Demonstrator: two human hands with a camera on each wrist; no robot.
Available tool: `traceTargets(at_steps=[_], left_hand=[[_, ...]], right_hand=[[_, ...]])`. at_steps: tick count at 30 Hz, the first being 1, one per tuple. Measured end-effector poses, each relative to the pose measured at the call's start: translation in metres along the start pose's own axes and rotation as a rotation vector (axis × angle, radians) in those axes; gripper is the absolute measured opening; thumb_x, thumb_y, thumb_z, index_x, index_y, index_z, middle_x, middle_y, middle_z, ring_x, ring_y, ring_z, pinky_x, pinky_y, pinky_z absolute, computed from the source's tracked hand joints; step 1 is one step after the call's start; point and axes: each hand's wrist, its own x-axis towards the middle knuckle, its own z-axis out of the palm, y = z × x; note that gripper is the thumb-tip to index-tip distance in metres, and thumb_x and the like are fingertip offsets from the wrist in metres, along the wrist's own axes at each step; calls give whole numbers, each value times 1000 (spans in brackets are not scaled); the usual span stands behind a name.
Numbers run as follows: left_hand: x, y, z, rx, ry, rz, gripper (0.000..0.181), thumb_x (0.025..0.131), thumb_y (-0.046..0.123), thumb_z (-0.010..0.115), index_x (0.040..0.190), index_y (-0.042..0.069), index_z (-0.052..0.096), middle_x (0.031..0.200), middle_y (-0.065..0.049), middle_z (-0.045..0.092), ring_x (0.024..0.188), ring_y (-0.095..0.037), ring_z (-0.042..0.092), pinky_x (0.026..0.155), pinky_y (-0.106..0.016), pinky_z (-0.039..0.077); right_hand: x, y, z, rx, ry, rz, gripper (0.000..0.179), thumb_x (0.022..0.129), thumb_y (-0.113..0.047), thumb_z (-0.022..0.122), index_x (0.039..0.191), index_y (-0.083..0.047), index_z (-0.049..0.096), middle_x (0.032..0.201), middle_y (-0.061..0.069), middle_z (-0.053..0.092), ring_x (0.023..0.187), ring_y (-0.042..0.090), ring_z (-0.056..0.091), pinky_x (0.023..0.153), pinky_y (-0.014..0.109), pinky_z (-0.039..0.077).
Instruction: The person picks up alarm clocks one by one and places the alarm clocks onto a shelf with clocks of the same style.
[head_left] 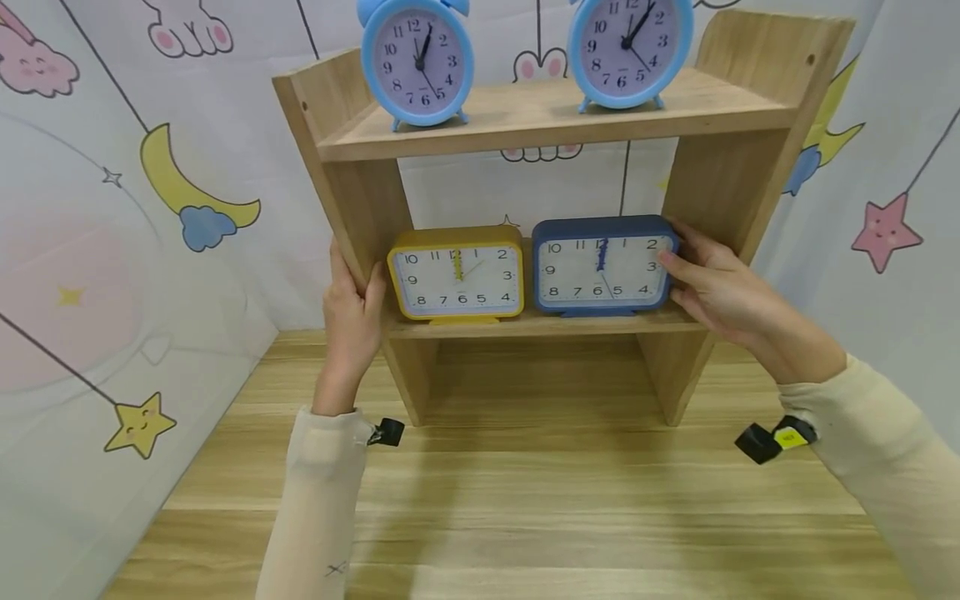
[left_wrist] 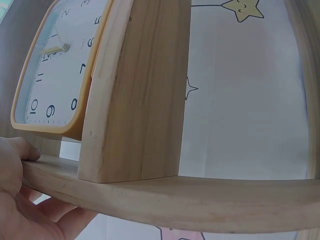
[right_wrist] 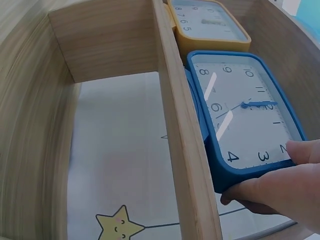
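On the middle board of a wooden shelf [head_left: 540,327] stand two rectangular clocks side by side. The yellow clock [head_left: 491,292] is on the left and the blue clock [head_left: 570,283] on the right, with a narrow gap between them. My right hand [head_left: 731,292] pinches the blue clock's right end, thumb on the front and fingers behind and below. In the right wrist view, the thumb [right_wrist: 302,151] lies at the clock face's edge. My left hand [head_left: 352,321] grips the shelf's left side panel [left_wrist: 145,100], beside the yellow clock, with its thumb on the inner side.
Two round light-blue alarm clocks, a left one [head_left: 417,62] and a right one [head_left: 630,46], stand on the top board [head_left: 517,108]. The shelf stands on a wood-grain surface [head_left: 555,500]. Behind hangs a white cloth [head_left: 240,292] printed with moons and stars.
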Motion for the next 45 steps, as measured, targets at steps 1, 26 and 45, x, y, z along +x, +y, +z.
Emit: traceTargets(at_steps=[1, 26, 45], left_hand=[[0, 0, 0, 1, 1, -1, 58, 102, 27, 51, 155, 17, 28, 128, -26, 59, 112, -39, 61, 89, -57, 47], [3, -7, -8, 14, 0, 18, 61, 102, 29, 50, 157, 18, 25, 128, -27, 59, 110, -40, 61, 87, -58, 47], [-2, -9, -19, -49, -106, -17, 62, 102, 35, 52, 156, 35, 23, 140, -18, 53, 120, -37, 58, 86, -58, 51]], right_hand=[[0, 0, 0, -10, 7, 4, 73, 107, -22, 39, 160, -16, -10, 162, 14, 5, 148, 28, 10, 116, 50, 13], [-21, 25, 13, -521, 104, -199, 76, 107, -23, 47, 159, -6, -7, 160, 24, 11, 144, 41, 23, 97, 8, 33], [-52, 37, 21, -644, 229, -217, 78, 104, -25, 56, 161, -13, 4, 157, 28, 25, 142, 41, 30, 104, 15, 31]])
